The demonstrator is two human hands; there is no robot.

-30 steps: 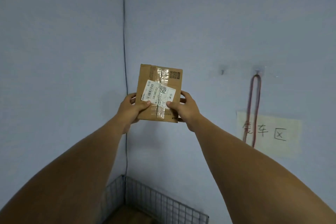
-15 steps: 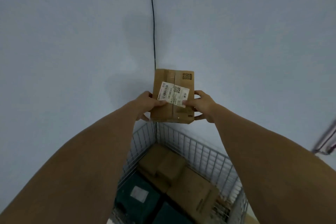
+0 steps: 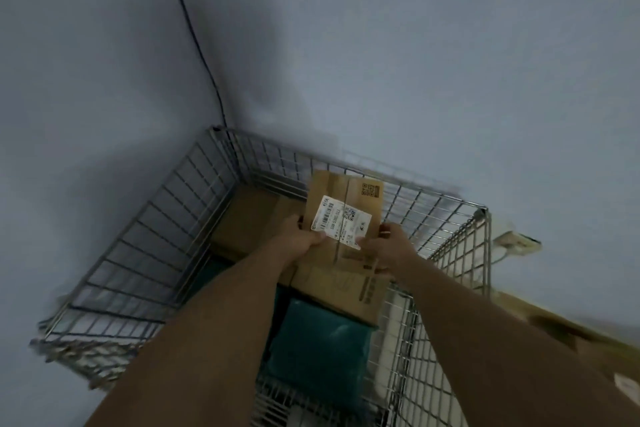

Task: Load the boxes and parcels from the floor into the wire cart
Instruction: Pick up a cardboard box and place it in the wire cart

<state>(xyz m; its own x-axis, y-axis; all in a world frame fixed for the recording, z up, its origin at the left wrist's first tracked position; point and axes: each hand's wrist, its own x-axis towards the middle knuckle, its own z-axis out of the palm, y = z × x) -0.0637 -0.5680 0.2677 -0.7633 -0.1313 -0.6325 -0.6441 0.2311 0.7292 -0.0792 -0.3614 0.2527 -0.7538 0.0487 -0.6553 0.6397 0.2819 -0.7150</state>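
pale blue-grey walls [image 3: 415, 45] across the upper frame, meeting in a corner left of centre. thin black cable [image 3: 194, 38] down that corner, from the top edge to mid frame. soft dark shadow [image 3: 114, 204] on the left wall, mid left. small white fitting [image 3: 516, 243] low on the right wall, blurred; kind not discernible.

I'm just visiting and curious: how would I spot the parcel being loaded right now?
Find the wire cart in the wall corner. Over its brown boxes and teal parcel, the left hand and right hand hold a small cardboard box. Unlike them, it shows a white barcode label.
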